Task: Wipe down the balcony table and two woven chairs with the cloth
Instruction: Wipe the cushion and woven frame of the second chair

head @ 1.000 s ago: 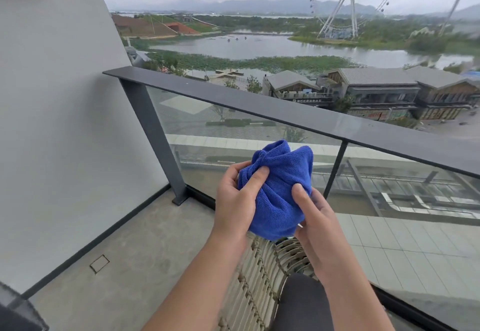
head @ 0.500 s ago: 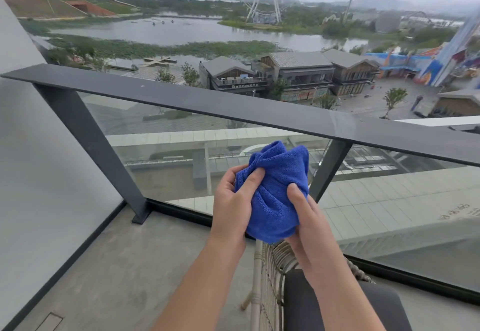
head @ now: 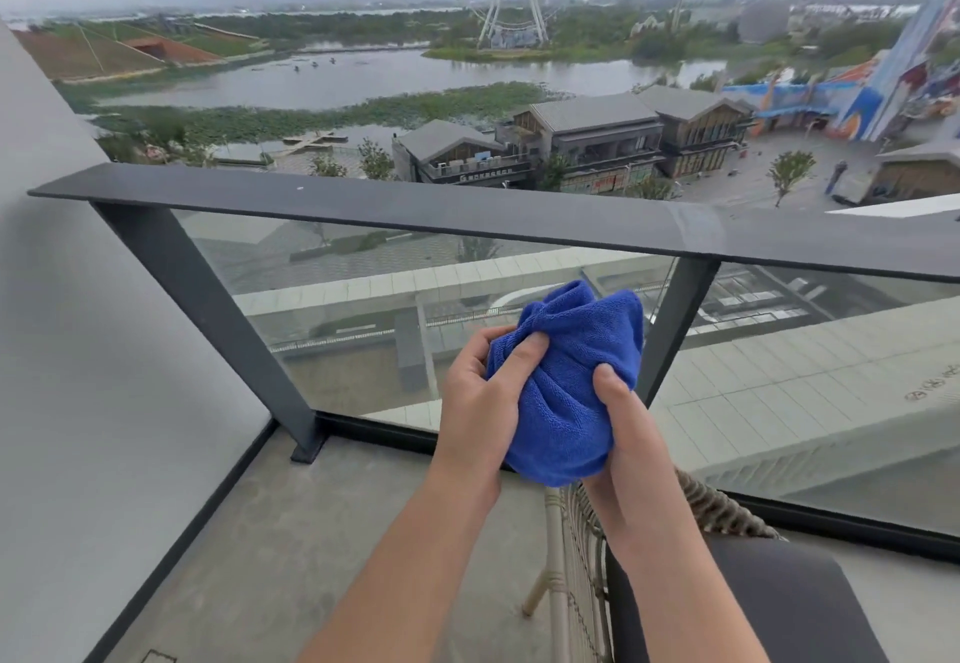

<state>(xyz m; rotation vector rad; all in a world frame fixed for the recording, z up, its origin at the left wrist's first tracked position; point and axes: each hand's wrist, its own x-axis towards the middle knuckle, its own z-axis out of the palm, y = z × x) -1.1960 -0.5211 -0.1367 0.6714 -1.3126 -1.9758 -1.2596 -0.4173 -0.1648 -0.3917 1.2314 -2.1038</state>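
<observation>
- Head view: the blue cloth [head: 566,387] is held bunched in mid-air above a woven chair [head: 571,558], clear of it.
- The left hand [head: 480,402] and right hand [head: 621,433] are both clamped on the cloth, thumbs pressed into its folds.
- The table is not seen.
- Step judged: cloth being gathered; no wiping under way.
- Next move requires the cloth to be lowered onto the chair's weave.

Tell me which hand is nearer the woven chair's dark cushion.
Right. The right hand grips the blue cloth just above the cushion; the left hand grips it farther left, over bare floor.
</observation>
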